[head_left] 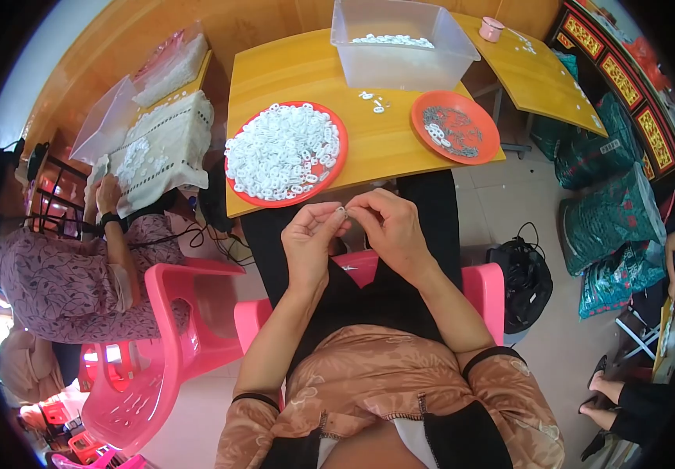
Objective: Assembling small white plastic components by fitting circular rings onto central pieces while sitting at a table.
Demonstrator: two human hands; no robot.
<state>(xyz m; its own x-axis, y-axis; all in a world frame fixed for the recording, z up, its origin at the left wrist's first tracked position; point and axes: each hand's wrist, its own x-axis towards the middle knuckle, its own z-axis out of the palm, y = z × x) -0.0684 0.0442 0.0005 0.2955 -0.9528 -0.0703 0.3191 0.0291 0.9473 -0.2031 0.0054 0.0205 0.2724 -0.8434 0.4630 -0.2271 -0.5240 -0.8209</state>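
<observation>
Above my lap, just in front of the table's near edge, my left hand (312, 238) and my right hand (391, 234) meet at the fingertips. Both are closed in a pinch around a tiny pale, rounded piece (342, 209), mostly covered by the fingers; its exact kind cannot be made out. Beyond my left hand, a red round tray (343, 144) is heaped with small white oval plastic pieces (279, 148) that have holes. Farther right lies an orange-red plate (474, 105) with small grey metal parts (470, 141) and a few white pieces (436, 135).
A clear plastic bin (404, 70) stands at the back of the yellow table (290, 74), with loose white pieces before it. At left, another person (64, 281) works at a cloth-covered surface (181, 133). Green sacks (611, 219) and a black bag (519, 281) are at right.
</observation>
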